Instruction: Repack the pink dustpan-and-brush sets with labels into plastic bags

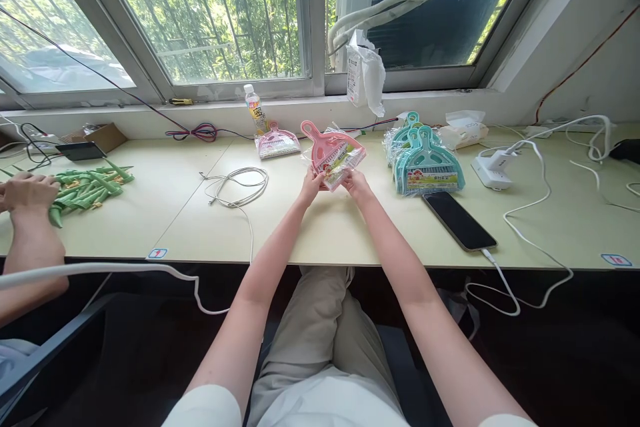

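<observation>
A pink mini dustpan and brush set [333,150] in clear plastic wrap is held up over the middle of the table, its looped handle pointing to the upper left. My left hand [312,185] grips its lower left corner. My right hand [354,183] pinches the lower right edge. Another pink dustpan set [277,141] lies behind and to the left, near the window wall. Several wrapped teal dustpan sets [429,163] are stacked to the right of my hands.
A phone [460,220] on a charging cable lies right of my arms, near a white power strip [493,172]. A coiled cable [237,185] is at left. A drink bottle [256,109] stands by the window. At far left, another person's hand [30,192] touches green pods [93,187].
</observation>
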`<state>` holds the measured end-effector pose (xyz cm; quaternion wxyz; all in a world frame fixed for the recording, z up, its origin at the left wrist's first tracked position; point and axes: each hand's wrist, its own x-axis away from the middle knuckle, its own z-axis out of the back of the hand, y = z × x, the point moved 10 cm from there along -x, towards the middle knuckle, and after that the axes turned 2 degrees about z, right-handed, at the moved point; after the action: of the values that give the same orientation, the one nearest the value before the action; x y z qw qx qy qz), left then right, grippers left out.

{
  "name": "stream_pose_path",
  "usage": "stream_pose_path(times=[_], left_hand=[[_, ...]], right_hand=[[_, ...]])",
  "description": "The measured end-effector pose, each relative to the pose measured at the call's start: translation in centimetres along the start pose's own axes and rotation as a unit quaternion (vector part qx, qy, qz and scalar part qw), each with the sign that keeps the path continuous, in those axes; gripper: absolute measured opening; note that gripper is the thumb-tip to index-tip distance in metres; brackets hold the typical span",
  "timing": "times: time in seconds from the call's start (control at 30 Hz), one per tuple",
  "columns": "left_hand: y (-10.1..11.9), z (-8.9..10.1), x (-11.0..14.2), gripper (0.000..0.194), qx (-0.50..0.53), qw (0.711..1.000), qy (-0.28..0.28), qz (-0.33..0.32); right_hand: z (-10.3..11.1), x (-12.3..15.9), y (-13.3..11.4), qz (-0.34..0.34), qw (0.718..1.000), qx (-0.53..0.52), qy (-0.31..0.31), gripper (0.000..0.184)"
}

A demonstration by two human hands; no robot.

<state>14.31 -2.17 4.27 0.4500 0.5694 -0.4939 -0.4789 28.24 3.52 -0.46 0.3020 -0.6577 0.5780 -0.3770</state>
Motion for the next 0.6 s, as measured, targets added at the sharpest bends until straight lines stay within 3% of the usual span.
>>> stream_pose_path(times=[0.07, 0.13, 0.23, 0.3, 0.4, 0.47, 0.6], left_hand=[[-0.3, 0.5, -0.5, 0.062, 0.000, 1.000, 0.002, 0.009], [-0.9, 2.2, -1.1, 0.055, 0.004, 0.999, 0.041, 0.034], [-1.9, 5.5, -1.7, 0.048, 0.040, 0.989, 0.122, 0.079], [-2.4, 6.9, -1.8, 0.044, 0.075, 0.981, 0.146, 0.101], [-2.7, 7.5, -1.8, 0.037, 0.112, 0.977, 0.133, 0.123], [-2.6, 7.4, -1.8, 0.038, 0.129, 0.978, 0.112, 0.118], [-2.8, 6.9, -1.8, 0.048, 0.138, 0.980, 0.066, 0.127]], right_hand=[[0.9, -0.3, -0.3, -0.010, 0.999, 0.047, 0.015, 0.013], [2.5, -0.7, -1.6, 0.020, 0.992, 0.117, 0.050, 0.021], [4.3, -0.1, -5.4, 0.174, 0.950, 0.236, 0.108, 0.012], [3.4, 0.8, -7.0, 0.272, 0.905, 0.315, 0.086, 0.042], [0.7, 1.4, -6.7, 0.320, 0.861, 0.396, -0.020, 0.069], [-0.6, 1.7, -6.4, 0.327, 0.853, 0.401, -0.071, 0.064], [-0.9, 1.9, -7.4, 0.349, 0.865, 0.351, -0.082, 0.018]])
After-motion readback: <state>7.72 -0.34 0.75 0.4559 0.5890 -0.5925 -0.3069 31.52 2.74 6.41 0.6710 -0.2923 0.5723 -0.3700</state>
